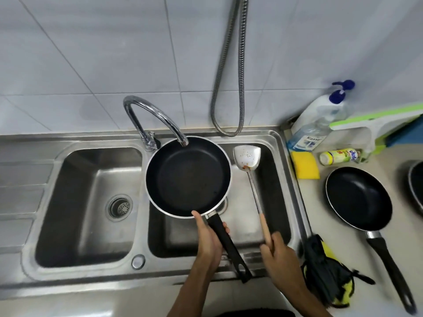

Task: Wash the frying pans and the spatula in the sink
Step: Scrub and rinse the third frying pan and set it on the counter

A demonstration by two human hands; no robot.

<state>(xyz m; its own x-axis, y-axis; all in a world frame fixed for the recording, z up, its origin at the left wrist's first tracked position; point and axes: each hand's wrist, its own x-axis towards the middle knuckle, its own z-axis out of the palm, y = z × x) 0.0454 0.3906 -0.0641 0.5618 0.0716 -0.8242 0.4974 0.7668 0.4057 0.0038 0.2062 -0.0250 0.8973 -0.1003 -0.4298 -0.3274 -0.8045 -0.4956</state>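
Frying pan, black inside with a silver rim, is held level over the right basin of the sink, not resting on the bottom. Left hand is wrapped round its black handle close to the pan body, thumb reaching toward the rim. Right hand grips the wooden handle of the spatula, just beside the pan on its right, also over the right basin. The metal blade points away from the person and carries orange-brown specks of food. Faucet spout ends above the pan's far rim. Left basin shows only its drain strainer.

On the worktop right of the sink lies a second frying pan, handle toward the person. A third pan is cut off by the right edge. Yellow sponge sits just beside the sink rim, with a pump bottle and a small lying bottle behind it. Dark cloth with yellow trim lies near the sink's front corner. Metal hose hangs in a loop on the tiled wall.
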